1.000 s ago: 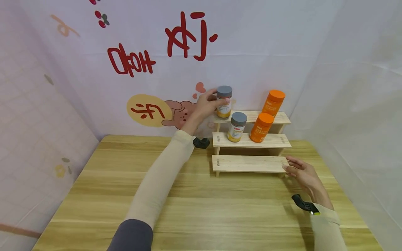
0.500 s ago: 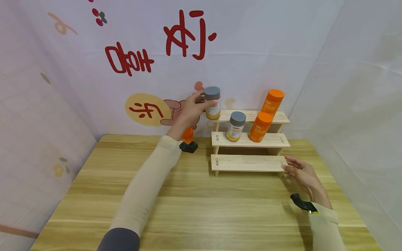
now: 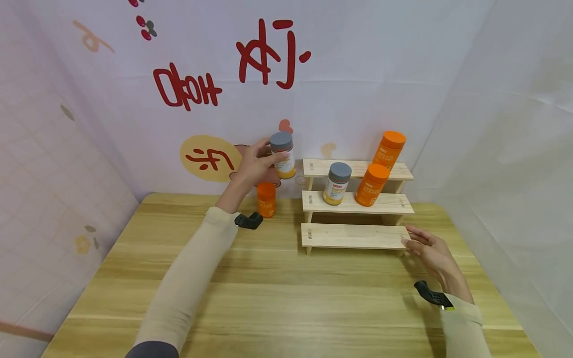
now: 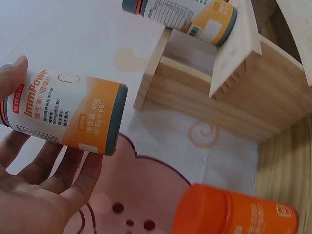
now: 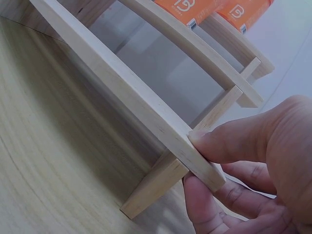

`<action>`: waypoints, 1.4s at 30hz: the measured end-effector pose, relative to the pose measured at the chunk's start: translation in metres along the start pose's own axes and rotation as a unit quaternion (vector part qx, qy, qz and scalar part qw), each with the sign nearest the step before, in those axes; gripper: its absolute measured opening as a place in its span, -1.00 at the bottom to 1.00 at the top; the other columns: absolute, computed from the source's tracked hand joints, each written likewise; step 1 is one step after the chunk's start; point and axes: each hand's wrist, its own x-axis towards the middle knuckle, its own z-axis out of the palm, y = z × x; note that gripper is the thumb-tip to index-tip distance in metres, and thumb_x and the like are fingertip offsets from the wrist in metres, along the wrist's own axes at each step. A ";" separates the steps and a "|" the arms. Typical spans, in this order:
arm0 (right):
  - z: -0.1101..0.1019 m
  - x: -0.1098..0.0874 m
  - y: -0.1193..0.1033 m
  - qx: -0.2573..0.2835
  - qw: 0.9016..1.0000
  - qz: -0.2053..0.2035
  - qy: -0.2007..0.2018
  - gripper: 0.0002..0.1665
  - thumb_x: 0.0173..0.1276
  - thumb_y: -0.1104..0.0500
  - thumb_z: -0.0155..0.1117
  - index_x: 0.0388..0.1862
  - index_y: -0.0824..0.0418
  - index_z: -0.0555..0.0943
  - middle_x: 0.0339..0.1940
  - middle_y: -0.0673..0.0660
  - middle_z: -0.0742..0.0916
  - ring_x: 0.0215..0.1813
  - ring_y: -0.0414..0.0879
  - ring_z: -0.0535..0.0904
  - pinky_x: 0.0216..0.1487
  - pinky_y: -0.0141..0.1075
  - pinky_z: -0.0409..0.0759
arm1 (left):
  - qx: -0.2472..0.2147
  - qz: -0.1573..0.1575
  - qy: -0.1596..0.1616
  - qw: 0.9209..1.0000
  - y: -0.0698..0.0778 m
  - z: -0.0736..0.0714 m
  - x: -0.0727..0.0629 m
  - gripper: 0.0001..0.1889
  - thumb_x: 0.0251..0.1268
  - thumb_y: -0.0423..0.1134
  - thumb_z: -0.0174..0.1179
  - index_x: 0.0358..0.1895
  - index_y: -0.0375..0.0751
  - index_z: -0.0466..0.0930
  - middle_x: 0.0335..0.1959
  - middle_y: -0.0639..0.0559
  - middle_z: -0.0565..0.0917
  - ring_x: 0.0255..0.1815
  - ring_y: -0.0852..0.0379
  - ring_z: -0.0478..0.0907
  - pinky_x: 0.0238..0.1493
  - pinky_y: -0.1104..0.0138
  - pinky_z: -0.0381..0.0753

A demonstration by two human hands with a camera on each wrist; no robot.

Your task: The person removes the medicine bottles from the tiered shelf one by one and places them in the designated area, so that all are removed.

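Up left of the wooden rack [image 3: 336, 168], the left hand's [image 3: 255, 163] fingers are curled round a grey-lidded jar [image 3: 286, 167], probably light, stiff and slightly slippery, best gripped about its middle, while the right hand [image 3: 433, 252] pinches the lowest step [image 3: 351, 235].

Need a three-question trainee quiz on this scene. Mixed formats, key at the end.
1. Open: What does the left hand hold?
2. True or false: The right hand pinches the bottom tier of the wooden rack.
3. Multiple choice: How many orange bottles show in the head view?
A) two
B) three
C) four

Key:
1. A grey-lidded bottle.
2. True, at its end.
3. B: one each on the top tier, the middle tier and the table.
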 end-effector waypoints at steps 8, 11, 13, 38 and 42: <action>0.003 0.002 -0.002 0.002 1.000 -0.010 -0.016 -0.05 0.49 -0.04 0.32 0.67 0.24 0.12 0.24 -0.13 0.50 0.05 -0.46 0.62 0.11 -0.40 0.69 | -0.018 -0.016 0.011 1.000 -0.015 -0.025 -0.012 -0.46 0.34 -0.07 0.40 0.37 0.11 0.54 0.23 -0.08 0.63 0.22 -0.02 0.56 0.30 -0.05 0.60; 0.003 0.002 -0.003 -0.005 1.000 -0.011 -0.014 -0.06 0.51 -0.04 0.30 0.66 0.26 0.12 0.23 -0.12 0.50 0.04 -0.48 0.61 0.11 -0.43 0.68 | -0.015 -0.015 0.016 1.000 -0.021 -0.032 -0.018 -0.45 0.36 -0.08 0.38 0.40 0.08 0.52 0.19 -0.07 0.63 0.19 0.01 0.55 0.29 0.01 0.61; 0.003 0.001 -0.004 -0.006 1.000 -0.013 -0.012 -0.06 0.51 -0.04 0.30 0.66 0.28 0.12 0.22 -0.13 0.50 0.04 -0.48 0.61 0.11 -0.42 0.68 | -0.018 -0.017 0.021 0.999 -0.024 -0.036 -0.021 -0.45 0.37 -0.09 0.38 0.40 0.07 0.51 0.16 -0.04 0.64 0.15 0.04 0.55 0.25 0.00 0.63; -0.004 0.001 0.001 -0.008 1.000 -0.006 -0.004 -0.06 0.49 -0.05 0.32 0.66 0.25 0.14 0.17 -0.19 0.52 0.03 -0.45 0.62 0.07 -0.42 0.69 | -0.007 -0.063 0.057 0.996 -0.076 -0.080 -0.057 -0.31 0.42 -0.04 0.32 0.56 0.04 0.32 0.38 -0.11 0.51 0.23 0.19 0.52 0.20 0.35 0.62; -0.003 0.001 0.001 -0.003 1.000 -0.006 -0.006 -0.06 0.49 -0.04 0.32 0.65 0.27 0.14 0.17 -0.20 0.53 0.03 -0.44 0.63 0.08 -0.40 0.69 | 0.005 -0.083 0.049 0.995 -0.090 -0.083 -0.062 -0.30 0.43 -0.06 0.32 0.57 0.01 0.30 0.41 -0.16 0.48 0.27 0.12 0.48 0.28 0.27 0.59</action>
